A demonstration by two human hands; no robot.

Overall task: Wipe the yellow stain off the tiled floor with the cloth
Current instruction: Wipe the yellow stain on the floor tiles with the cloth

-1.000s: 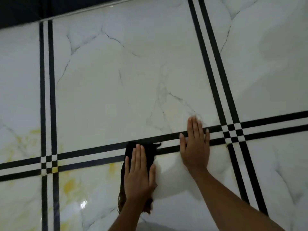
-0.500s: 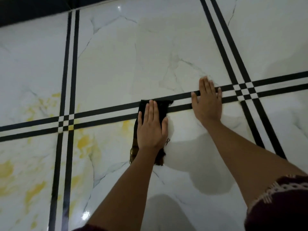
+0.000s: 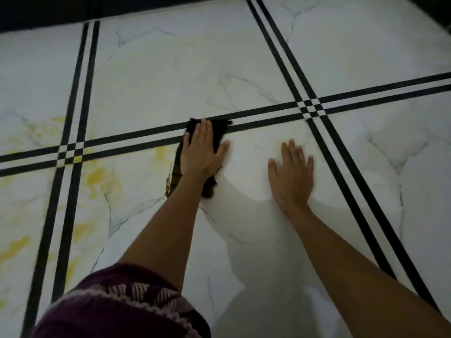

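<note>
A dark cloth (image 3: pixel 218 134) lies on the white marble-look tiled floor (image 3: pixel 170 81), across the black double stripe. My left hand (image 3: pixel 201 152) presses flat on top of the cloth, fingers together and pointing away from me. Yellow stain (image 3: pixel 102 179) is smeared over the tiles to the left of the cloth, with more patches at the far left (image 3: pixel 14 247) and near the stripe crossing (image 3: pixel 44 128). My right hand (image 3: pixel 291 174) rests flat on the bare tile to the right, fingers spread, holding nothing.
Black double stripes cross at the left (image 3: pixel 70 152) and at the right (image 3: pixel 310 108). A dark band (image 3: pixel 122 8) runs along the far edge of the floor. My maroon patterned sleeve (image 3: pixel 127 306) fills the lower left.
My right hand has lifted off the black stripe and come down nearer to me on the plain tile. The view has shifted, and the left hand stays pressed on the cloth.
</note>
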